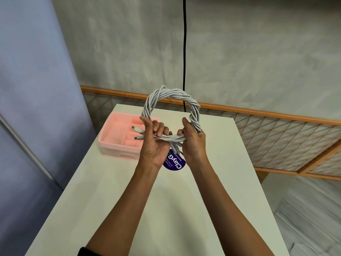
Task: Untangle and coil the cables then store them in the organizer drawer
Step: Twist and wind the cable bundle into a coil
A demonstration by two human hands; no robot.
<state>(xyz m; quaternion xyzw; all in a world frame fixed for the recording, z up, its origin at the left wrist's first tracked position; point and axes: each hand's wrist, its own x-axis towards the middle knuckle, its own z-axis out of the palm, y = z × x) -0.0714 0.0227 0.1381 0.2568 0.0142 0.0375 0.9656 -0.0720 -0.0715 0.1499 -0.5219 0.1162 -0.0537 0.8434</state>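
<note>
As left hand (153,145), right hand (193,143) grip its base | cable coil (172,94) arcs above

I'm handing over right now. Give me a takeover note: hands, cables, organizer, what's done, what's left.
Left hand: grips the bottom of the cable coil.
Right hand: grips the coil beside it.
Coil: held in the air over the white table; plug ends stick out to the left.
Pink organizer: on the table, left, open-topped.
Done: cables wound into one twisted ring.
Left: secure the loose ends, set the coil in the organizer.
</note>
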